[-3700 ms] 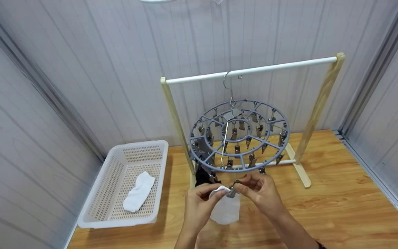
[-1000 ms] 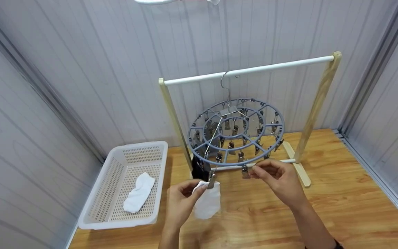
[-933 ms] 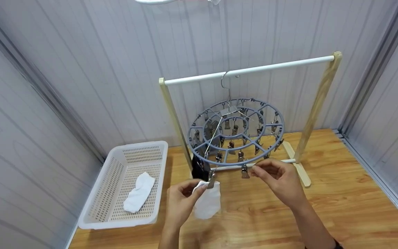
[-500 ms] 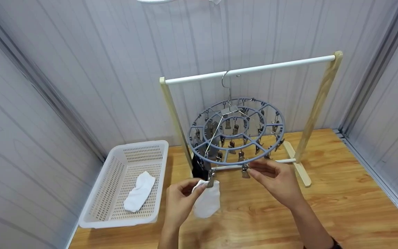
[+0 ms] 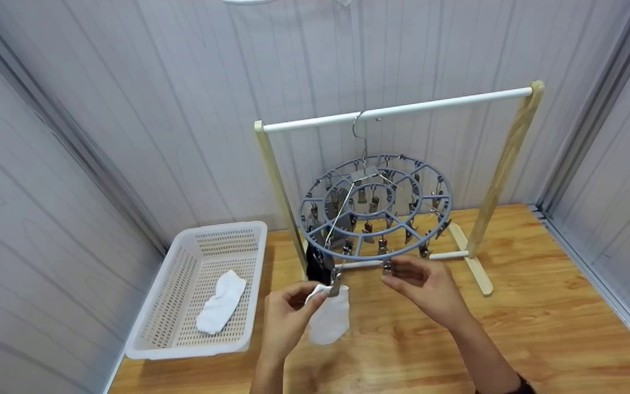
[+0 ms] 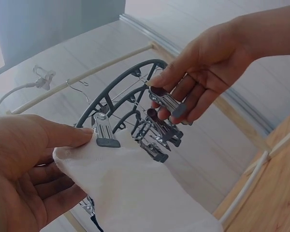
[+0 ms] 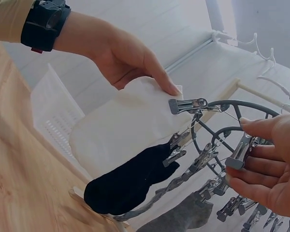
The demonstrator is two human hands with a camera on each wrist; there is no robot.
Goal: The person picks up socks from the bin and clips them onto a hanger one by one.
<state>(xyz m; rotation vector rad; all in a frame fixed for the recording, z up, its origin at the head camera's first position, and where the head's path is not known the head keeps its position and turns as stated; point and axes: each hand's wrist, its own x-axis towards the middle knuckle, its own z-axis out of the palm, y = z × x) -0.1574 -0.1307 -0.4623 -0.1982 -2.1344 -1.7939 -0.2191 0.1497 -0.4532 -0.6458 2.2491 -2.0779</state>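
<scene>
Two hands work at the round hanger (image 5: 376,210): left hand (image 5: 287,317) pinches a clipped white sock (image 5: 330,322); right hand (image 5: 424,287) squeezes the neighbouring clip (image 5: 387,266), likely to peg next.

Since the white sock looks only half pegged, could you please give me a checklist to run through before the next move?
1. First clip bites white sock edge: ok.
2. Left hand pinches the sock's top beside that clip: ok.
3. Right hand holds next clip: ok.
4. Next clip squeezed open: cannot tell.
5. Sock edge inside next clip: not ok, still apart.
6. Round hanger hooked on rail: ok.
</scene>
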